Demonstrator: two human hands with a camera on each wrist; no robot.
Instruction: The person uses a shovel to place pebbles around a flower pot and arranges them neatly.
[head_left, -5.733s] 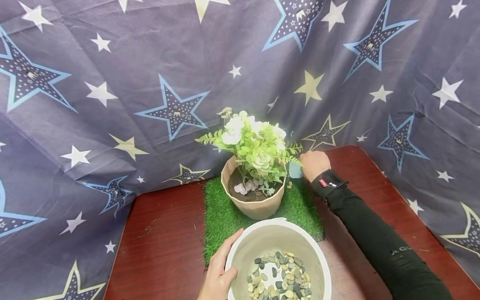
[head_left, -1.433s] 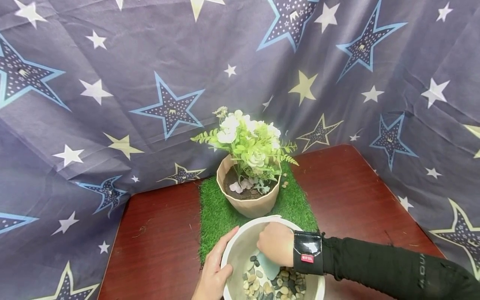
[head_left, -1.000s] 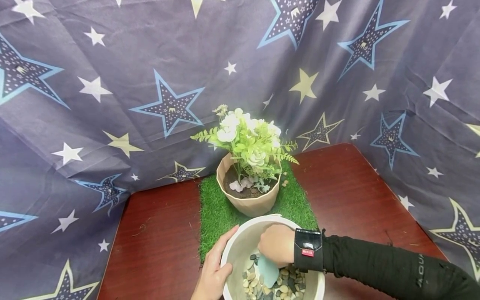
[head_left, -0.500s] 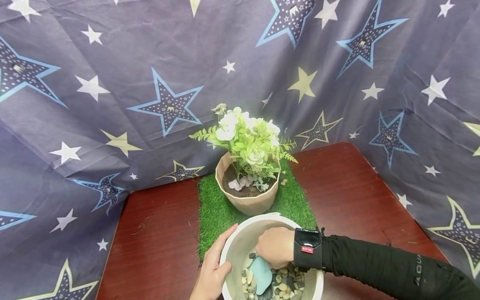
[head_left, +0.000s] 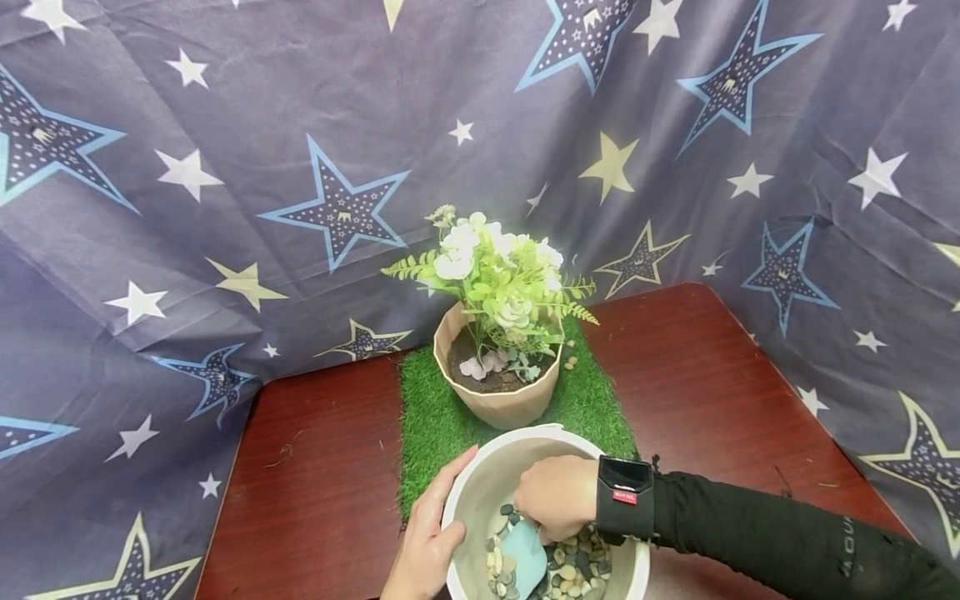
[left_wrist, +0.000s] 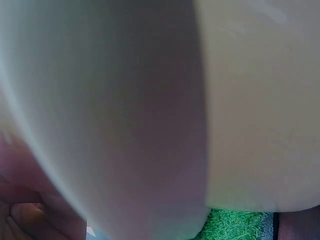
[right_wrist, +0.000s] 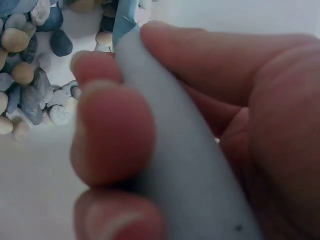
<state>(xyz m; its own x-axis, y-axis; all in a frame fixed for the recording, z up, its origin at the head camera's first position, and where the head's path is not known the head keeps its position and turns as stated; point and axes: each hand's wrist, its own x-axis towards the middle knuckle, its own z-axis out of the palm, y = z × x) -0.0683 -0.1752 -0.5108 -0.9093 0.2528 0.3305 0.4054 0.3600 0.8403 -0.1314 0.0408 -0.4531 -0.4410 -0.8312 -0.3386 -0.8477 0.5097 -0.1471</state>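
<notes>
A white bucket (head_left: pixel 643 575) with dark and pale pebbles (head_left: pixel 573 571) on its bottom stands at the near edge. My left hand (head_left: pixel 429 537) grips its left rim, thumb on top and fingers down the outside. Inside the bucket, my right hand (head_left: pixel 558 496) holds a small garden trowel; its light blue blade (head_left: pixel 525 557) lies low among the pebbles, tilted to the left. In the right wrist view, fingers and thumb wrap the trowel's grey-blue handle (right_wrist: pixel 170 130), with pebbles beyond. The bucket's wall (left_wrist: pixel 260 100) fills most of the left wrist view.
Behind the bucket, a beige pot (head_left: pixel 502 408) with white flowers and ferns (head_left: pixel 502 283) stands on a green grass mat (head_left: pixel 423 450). A few loose pebbles (head_left: pixel 570 364) lie right of the pot. A star-patterned cloth (head_left: pixel 247 83) hangs behind the red-brown table (head_left: pixel 315 467).
My right hand and the trowel have come from the right of the flowerpot into the bucket. There the blade has swung left among the pebbles. My left hand stays on the rim.
</notes>
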